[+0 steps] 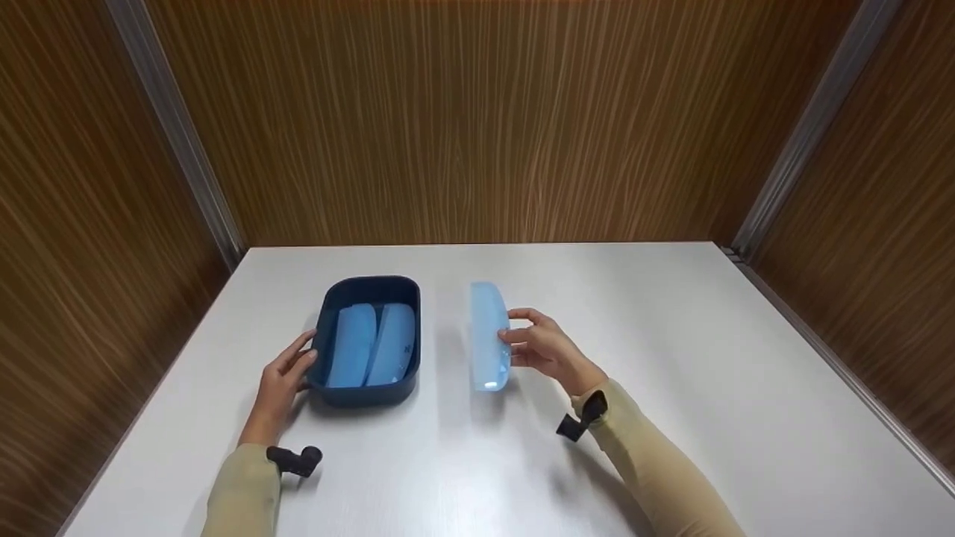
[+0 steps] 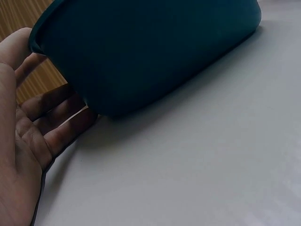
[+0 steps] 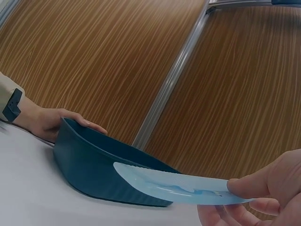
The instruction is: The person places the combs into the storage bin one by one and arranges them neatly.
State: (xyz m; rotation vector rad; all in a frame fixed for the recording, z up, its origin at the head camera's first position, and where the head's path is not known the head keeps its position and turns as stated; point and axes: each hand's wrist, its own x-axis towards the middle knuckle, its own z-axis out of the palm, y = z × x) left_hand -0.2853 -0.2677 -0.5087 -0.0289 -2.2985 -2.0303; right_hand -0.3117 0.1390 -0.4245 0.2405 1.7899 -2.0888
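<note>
My right hand pinches a light blue, glossy, see-through curved piece between thumb and fingers, just right of the bin. One long edge of it is straight, the other bowed; in the right wrist view the piece looks thin, with a finely toothed edge. At the left, a dark blue bin with rounded corners stands on the table. Two similar light blue pieces lie side by side inside it. My left hand touches the bin's left outer wall with nearly straight fingers; its palm is off the wall.
The white table has brown wood-grain panels behind it and at both sides. Grey metal strips run up the corners. Each sleeved wrist carries a small black camera mount.
</note>
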